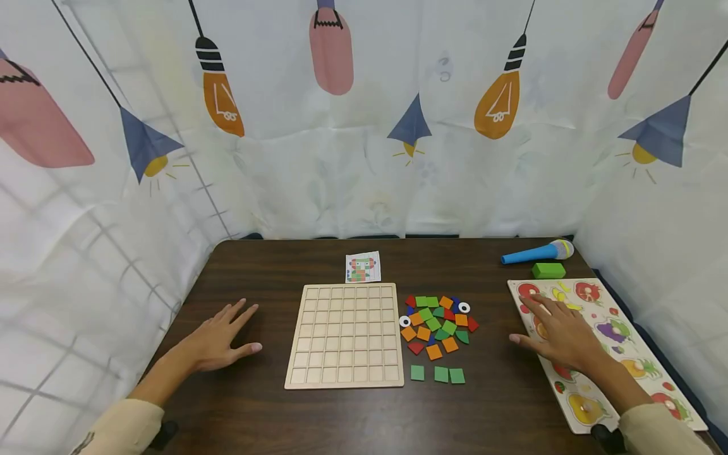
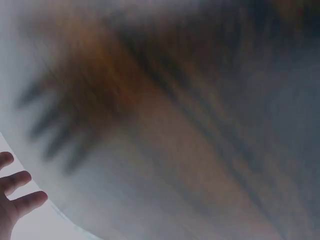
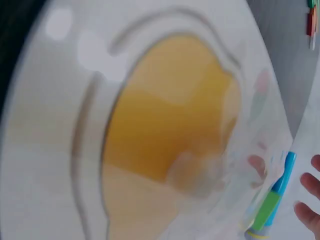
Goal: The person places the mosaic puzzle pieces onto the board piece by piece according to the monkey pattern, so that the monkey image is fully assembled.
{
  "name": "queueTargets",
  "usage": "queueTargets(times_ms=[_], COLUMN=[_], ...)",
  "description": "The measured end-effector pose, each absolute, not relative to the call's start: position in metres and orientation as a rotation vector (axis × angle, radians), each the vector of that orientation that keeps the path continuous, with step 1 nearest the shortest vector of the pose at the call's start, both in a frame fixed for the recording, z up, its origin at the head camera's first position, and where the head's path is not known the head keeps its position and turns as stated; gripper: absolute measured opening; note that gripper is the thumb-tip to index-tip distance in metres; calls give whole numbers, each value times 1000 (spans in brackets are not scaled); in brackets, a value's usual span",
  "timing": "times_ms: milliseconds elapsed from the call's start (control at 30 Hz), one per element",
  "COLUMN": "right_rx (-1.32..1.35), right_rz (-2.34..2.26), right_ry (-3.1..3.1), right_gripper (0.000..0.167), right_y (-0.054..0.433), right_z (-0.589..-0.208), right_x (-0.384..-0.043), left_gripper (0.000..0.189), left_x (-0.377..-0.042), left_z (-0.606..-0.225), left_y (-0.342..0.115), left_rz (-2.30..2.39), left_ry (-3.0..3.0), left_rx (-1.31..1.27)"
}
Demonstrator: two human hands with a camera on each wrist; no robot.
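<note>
My left hand rests on the dark table left of a wooden grid board, fingers spread and holding nothing. My right hand lies with straight fingers over a white fruit puzzle board. Between that board and the grid, a loose cluster of coloured tiles includes red, orange, green and blue pieces. Two round white pieces with dark centres sit among them. Three green squares lie in a row nearer me. In the left wrist view, fingers show at the left edge; the right wrist view catches fingertips.
Behind the grid board lies a small pattern card. A blue toy microphone and a green block sit at the back right, beyond the puzzle board. A printed white curtain encloses the table's back and sides.
</note>
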State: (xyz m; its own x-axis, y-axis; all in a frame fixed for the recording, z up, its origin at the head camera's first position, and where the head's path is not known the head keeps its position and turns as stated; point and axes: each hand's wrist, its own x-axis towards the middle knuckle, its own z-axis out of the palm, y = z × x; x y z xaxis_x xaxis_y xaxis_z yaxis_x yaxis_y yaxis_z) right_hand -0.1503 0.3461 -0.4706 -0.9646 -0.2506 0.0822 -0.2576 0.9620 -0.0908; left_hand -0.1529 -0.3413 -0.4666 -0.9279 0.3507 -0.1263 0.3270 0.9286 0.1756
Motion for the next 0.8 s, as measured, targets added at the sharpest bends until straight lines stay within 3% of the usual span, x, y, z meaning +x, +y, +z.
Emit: queueTargets(times_ms=[500,800], right_rx=[383,422], right_rz=[551,796], right_ry=[-3062,-3066], right_gripper=[76,56], right_y=[311,281], right_z=[-458,-454], right_x=[-148,-154], left_gripper=[89,93], left_x=[-133,-128], left_z=[-467,-473], left_y=[-298,-283], left_rz=[267,289], left_ry=[2854,2804], left_rx=[715,786])
